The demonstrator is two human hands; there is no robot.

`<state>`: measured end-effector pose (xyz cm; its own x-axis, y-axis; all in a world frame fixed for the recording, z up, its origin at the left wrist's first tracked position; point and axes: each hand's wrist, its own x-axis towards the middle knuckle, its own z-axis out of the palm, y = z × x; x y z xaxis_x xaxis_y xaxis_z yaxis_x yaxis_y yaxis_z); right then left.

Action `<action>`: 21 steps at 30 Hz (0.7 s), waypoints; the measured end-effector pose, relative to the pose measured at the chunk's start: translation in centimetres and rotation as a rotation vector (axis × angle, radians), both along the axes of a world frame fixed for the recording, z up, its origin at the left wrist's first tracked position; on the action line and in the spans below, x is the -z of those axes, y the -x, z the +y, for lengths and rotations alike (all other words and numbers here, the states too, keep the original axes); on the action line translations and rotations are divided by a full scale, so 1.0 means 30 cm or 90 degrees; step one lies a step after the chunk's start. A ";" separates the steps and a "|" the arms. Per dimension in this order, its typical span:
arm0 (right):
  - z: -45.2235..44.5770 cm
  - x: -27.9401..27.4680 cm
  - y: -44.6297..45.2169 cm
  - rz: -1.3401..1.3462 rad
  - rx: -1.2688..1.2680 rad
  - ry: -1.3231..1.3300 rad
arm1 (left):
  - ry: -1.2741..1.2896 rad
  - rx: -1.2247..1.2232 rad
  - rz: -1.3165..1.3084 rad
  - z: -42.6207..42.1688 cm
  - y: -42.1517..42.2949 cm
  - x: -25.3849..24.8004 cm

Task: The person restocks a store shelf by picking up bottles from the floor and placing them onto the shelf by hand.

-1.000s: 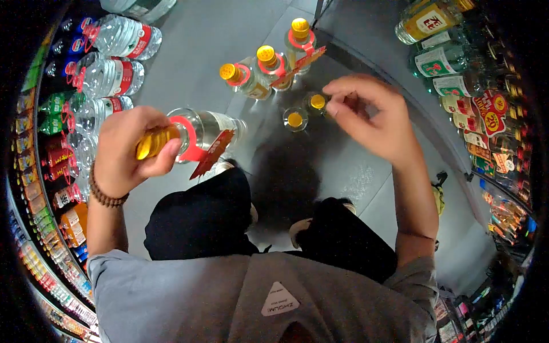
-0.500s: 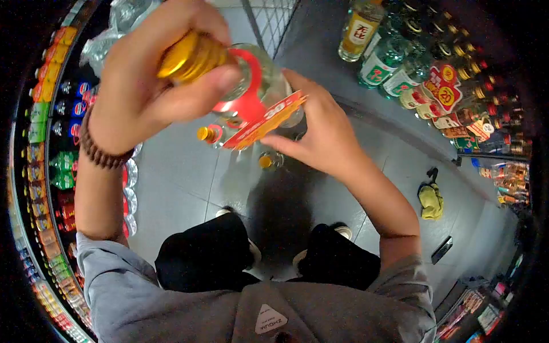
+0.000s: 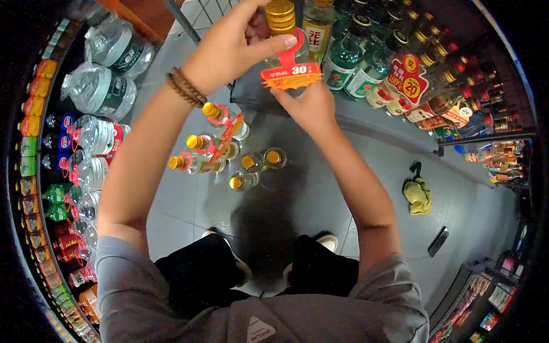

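Observation:
A clear bottle with a gold cap (image 3: pixel 281 16) is upright at the top centre, at the shelf edge beside a bottle of yellowish liquid (image 3: pixel 316 31). My left hand (image 3: pixel 231 48) is closed round its neck, just below the cap. From the neck hangs a red and orange price tag (image 3: pixel 293 71) reading 30. My right hand (image 3: pixel 309 106) supports the bottle's lower part, behind the tag, its fingers mostly hidden. On the floor stand several gold-capped bottles, three with red neck tags (image 3: pixel 220 134) and three smaller ones without (image 3: pixel 251 163).
Green-labelled bottles (image 3: pixel 343 63) and many others fill the shelf at the right. Large water bottles (image 3: pixel 103 91) line the left. A yellow-green pouch (image 3: pixel 418 196) and a black phone-like object (image 3: pixel 438 242) lie on the floor. A wire rack (image 3: pixel 209 11) is at the top.
The held bottle has moved from the left to the right-hand shelf's edge. My right hand has come from the floor bottles to its lower part. The view has turned toward the shelf.

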<state>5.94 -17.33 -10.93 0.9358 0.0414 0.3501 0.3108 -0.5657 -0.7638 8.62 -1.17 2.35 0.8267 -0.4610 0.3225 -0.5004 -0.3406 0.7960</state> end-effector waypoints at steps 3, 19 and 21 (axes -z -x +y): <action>-0.007 0.035 -0.043 0.071 -0.020 -0.008 | -0.030 -0.107 -0.048 0.003 -0.037 0.126; -0.010 0.125 -0.109 0.030 0.131 -0.029 | 0.143 -0.099 0.127 -0.099 -0.046 0.416; -0.012 0.121 -0.113 0.038 0.139 -0.043 | 0.159 -0.099 0.132 -0.117 -0.055 0.428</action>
<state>9.33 -17.69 -14.57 0.9392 -0.1853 0.2889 0.1402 -0.5613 -0.8157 10.27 -4.68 -10.49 0.9404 -0.2530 0.2272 -0.2769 -0.1821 0.9435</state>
